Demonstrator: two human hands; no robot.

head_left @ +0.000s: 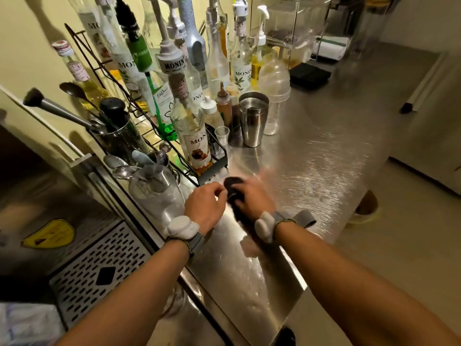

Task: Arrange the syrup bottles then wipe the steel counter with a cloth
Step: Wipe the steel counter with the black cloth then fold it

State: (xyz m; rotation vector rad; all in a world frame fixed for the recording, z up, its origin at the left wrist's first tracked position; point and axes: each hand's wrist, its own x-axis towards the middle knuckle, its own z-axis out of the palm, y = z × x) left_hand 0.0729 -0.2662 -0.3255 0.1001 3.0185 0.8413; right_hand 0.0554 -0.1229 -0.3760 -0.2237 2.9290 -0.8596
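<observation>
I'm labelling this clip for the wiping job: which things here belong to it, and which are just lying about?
In the job: dark cloth, steel counter, syrup bottles, left hand, right hand.
Lying about: steel shaker, spoon jar, drip tray.

"MON…" shows on the caramel syrup bottle. "MONIN" is on a white pump collar and a clear bottle. "DaVinci" is on a green syrup bottle.

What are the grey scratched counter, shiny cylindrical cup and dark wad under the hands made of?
Grey scratched counter: likely brushed stainless steel, going by the fine scratches and smeared glare. Shiny cylindrical cup: polished steel, with mirror-like reflections. Dark wad: probably soft cloth, matte and crumpled; motion blur hides the weave.
</observation>
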